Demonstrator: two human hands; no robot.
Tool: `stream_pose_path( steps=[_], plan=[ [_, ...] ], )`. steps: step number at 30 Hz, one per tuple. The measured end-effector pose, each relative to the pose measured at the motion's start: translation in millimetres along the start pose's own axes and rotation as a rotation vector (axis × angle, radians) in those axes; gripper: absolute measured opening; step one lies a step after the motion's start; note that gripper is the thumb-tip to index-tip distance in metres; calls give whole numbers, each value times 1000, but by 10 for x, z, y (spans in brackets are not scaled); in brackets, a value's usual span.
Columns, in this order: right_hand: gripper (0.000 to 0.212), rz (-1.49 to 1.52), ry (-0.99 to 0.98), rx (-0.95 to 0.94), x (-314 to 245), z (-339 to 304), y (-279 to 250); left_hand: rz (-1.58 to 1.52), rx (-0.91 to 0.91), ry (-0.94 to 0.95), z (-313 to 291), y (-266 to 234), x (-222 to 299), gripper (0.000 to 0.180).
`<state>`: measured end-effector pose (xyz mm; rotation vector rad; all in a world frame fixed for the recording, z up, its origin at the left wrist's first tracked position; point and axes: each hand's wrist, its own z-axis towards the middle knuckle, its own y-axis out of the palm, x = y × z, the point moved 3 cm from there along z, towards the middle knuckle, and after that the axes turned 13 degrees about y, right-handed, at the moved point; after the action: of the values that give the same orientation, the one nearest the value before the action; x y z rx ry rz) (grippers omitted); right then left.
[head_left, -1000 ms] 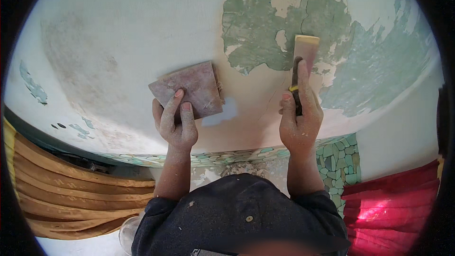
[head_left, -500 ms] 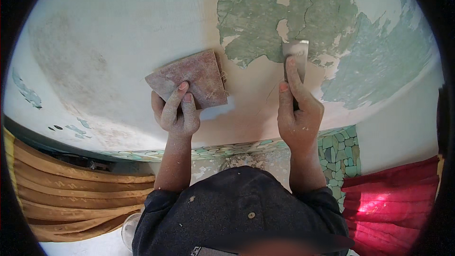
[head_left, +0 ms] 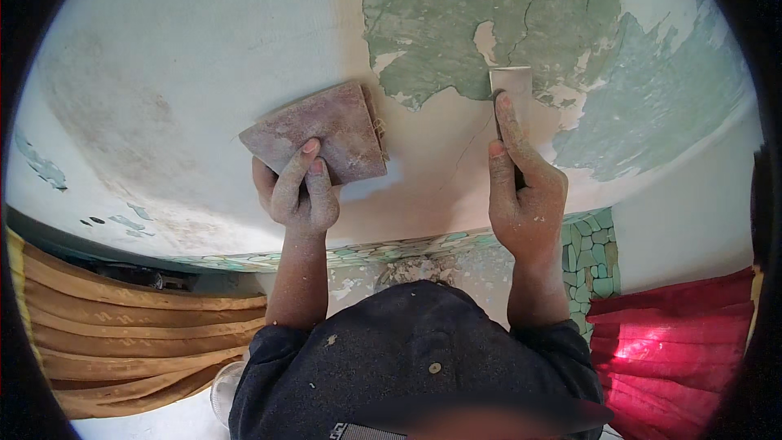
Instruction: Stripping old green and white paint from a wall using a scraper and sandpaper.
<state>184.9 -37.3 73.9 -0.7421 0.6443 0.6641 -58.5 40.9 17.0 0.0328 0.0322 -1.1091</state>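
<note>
At the near edge, a dark shirt (head_left: 407,358) bears a grey patterned strip (head_left: 371,433) (its marks are cut off and too small to read). The left hand (head_left: 303,195) grips a dusty reddish-brown folded sandpaper (head_left: 326,134), threads fraying at its right side. The right hand (head_left: 528,205) is closed around a scraper (head_left: 515,84), index finger along the blade, whose tip meets the lower border of the green paint (head_left: 432,33) in view; whether it touches the wall (head_left: 204,16), I cannot tell.
</note>
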Motion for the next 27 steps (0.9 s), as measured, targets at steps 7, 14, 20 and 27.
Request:
stream_pose_path(
  steps=[7,14,20,27],
  plan=[
    [44,30,46,-43,-57,26,3,47,10,-23,100,15,41,27],
    [46,12,-125,-5,-161,213,26,41,17,-32,94,45,74,29],
    [46,-18,-8,-102,-86,78,-11,56,1,0,27,-20,-2,28],
    [45,33,32,-83,-78,54,-5,51,-46,8,-23,-42,-28,27]
  ],
)
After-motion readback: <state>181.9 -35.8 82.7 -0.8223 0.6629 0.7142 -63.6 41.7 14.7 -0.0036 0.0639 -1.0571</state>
